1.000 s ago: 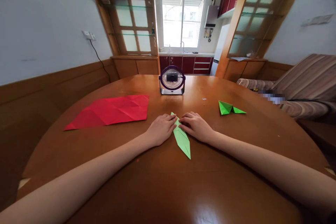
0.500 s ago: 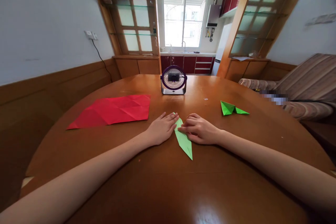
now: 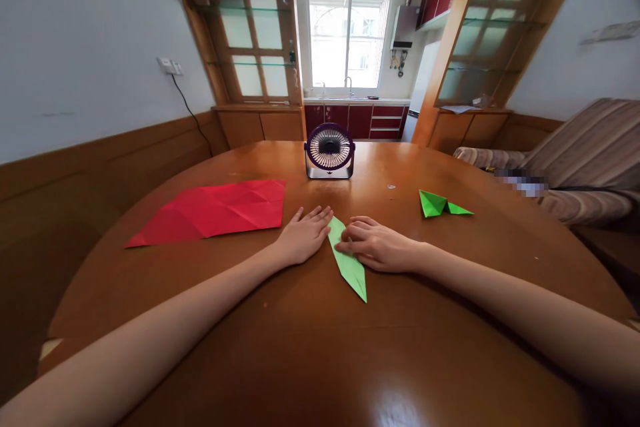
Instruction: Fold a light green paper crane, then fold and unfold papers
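A strip of light green paper (image 3: 349, 265), folded narrow with pointed ends, lies slantwise on the wooden table. My left hand (image 3: 305, 235) rests flat at its upper left edge, fingers stretched out, the fingertips by the paper's top end. From the right, my right hand (image 3: 377, 245) lies over the paper's upper part with its fingers bent and closed down onto it; the thumb and forefinger are at the paper's surface. Part of the paper's right edge is hidden beneath this hand. Farther right, a folded bright green paper piece (image 3: 434, 204) stands partly raised.
A creased red paper sheet (image 3: 215, 212) lies to the left on the round-edged table (image 3: 300, 360). At the far side stands a small purple fan (image 3: 330, 148). Small white scraps (image 3: 391, 187) lie right of the fan. A striped sofa (image 3: 585, 147) is beyond the table's right edge.
My left hand has slid slightly up and left, off the paper's top end, so more of it shows. My right hand stays on the paper, its fingers shifted slightly left.
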The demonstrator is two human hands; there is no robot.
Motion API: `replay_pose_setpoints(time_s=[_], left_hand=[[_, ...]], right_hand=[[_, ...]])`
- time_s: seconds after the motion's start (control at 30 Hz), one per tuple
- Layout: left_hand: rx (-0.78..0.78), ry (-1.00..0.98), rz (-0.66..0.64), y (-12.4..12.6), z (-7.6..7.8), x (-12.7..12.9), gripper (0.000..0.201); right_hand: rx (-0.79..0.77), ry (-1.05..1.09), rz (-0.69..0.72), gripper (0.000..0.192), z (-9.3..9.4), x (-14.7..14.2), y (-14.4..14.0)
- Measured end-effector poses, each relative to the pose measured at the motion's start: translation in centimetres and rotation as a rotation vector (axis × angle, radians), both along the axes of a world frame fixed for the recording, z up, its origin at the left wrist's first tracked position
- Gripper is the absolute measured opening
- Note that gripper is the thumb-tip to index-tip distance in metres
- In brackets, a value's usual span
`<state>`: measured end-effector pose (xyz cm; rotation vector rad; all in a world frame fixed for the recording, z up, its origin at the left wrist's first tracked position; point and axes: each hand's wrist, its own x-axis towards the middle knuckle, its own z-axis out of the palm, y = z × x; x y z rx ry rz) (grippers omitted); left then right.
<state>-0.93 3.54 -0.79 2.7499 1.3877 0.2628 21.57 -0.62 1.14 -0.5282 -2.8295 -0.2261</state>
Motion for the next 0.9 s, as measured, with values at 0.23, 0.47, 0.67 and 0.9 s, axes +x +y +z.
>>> replay_pose_setpoints(time_s=[0.23,0.47,0.67,0.9], left_hand=[[-0.018,-0.089,-0.172,0.3,0.1,-0.2,0.05],[-0.097,-0.193,-0.085,1.2,-0.3,-0.6,0.055],[0.008,-0.285,-0.023,0.4,0.1,-0.6,0.058],[-0.115,-0.161,-0.452,-0.1,1.0,-1.2,0.05]], right_hand=[[0.044,-0.048,-0.007,0.041,-0.1,-0.5,-0.4],[0.03,-0.038,0.0,0.044,0.1,-0.5,-0.6],[0.01,-0.006,0.013,0.043,0.1,-0.2,-0.9],[-0.003,0.05,0.012,0.041,-0.1,-0.1,-0.8]])
